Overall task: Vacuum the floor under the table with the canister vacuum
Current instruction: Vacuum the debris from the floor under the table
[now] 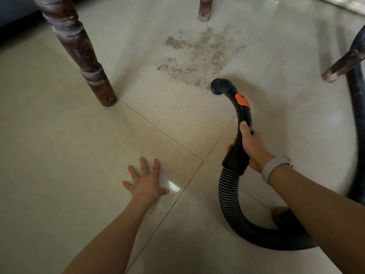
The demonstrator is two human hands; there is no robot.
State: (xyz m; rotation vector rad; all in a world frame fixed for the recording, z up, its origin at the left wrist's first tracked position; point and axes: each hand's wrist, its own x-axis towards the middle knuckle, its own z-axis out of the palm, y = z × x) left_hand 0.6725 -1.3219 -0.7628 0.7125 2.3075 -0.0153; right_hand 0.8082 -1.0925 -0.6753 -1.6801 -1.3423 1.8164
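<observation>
Gripped in the right hand [251,147], the black curved hose handle [240,115] runs toward 12 o'clock, its open nozzle turned to 9 o'clock beside the dust [195,56]; the left hand [145,182] presses flat, fingers spread, on the floor [59,155].

Scene dimly, evenly lit. Small bright glare patch noted on glossy floor [173,186] beside left hand [145,183]. Soft shadows cast under arms. Wide-angle bending seen at edges. Motion blur observed on hose [357,107] at right edge.

Three table legs [79,50], two hands [147,181], one vacuum hose [233,206], one dirt patch [195,58]
</observation>
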